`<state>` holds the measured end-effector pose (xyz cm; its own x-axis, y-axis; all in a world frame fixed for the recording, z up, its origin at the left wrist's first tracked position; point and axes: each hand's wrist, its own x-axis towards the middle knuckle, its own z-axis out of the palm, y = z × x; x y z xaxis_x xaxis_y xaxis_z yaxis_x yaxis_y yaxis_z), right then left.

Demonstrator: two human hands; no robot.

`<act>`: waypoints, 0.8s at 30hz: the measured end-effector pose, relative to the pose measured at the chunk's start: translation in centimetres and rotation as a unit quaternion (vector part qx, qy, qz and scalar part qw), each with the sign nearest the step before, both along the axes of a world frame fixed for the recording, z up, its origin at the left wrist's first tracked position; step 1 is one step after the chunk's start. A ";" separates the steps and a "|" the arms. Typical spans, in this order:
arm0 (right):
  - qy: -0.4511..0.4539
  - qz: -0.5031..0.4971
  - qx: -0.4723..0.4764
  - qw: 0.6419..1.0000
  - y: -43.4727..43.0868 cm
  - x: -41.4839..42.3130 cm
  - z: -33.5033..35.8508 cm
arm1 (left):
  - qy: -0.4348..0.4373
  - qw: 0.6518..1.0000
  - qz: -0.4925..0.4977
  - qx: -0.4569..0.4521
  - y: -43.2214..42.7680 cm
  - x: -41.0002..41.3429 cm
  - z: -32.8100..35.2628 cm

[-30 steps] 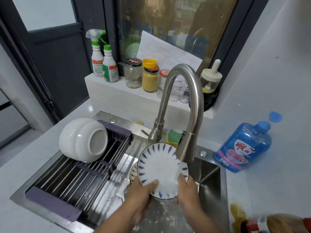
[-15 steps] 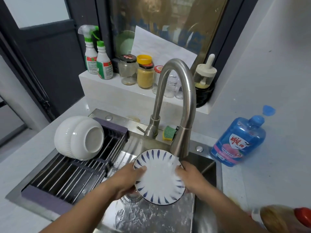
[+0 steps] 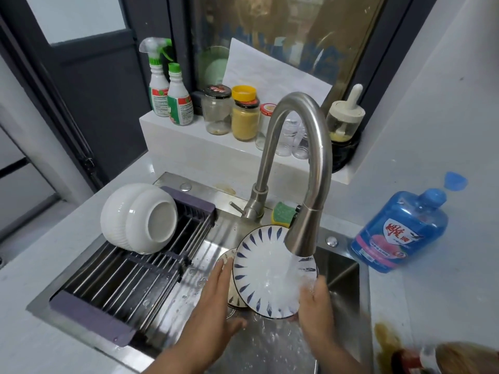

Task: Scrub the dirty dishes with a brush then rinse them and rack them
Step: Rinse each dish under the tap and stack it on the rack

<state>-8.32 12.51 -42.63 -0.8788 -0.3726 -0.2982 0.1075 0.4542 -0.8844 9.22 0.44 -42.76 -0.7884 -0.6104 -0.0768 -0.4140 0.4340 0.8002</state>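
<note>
A white plate (image 3: 266, 271) with blue petal marks around its rim stands tilted over the sink, its face toward me. Water from the steel faucet (image 3: 302, 233) pours onto its right half. My right hand (image 3: 314, 298) grips the plate at its lower right edge. The fingers of my left hand (image 3: 216, 300) lie straight along the plate's left rim, thumb spread out below. A second patterned plate (image 3: 226, 261) shows partly behind the first. Two white bowls (image 3: 137, 218) lie on their sides on the dark rack (image 3: 121, 279). No brush is in view.
The rack spans the left half of the steel sink (image 3: 343, 268). A green sponge (image 3: 282, 213) sits behind the faucet base. A blue soap bottle (image 3: 399, 230) stands on the right counter, a brown spill (image 3: 386, 338) nearer me. Jars and spray bottles (image 3: 167, 87) line the back ledge.
My left hand let go of the plate's rim and now lies flat beside it. The plate tipped more upright under the spout, and the water stream now hits its face.
</note>
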 end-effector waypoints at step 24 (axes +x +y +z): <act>-0.018 0.068 0.052 0.996 -3.8 -1.4 5.8 | 0.069 0.937 0.011 0.344 -2.0 -1.4 3.1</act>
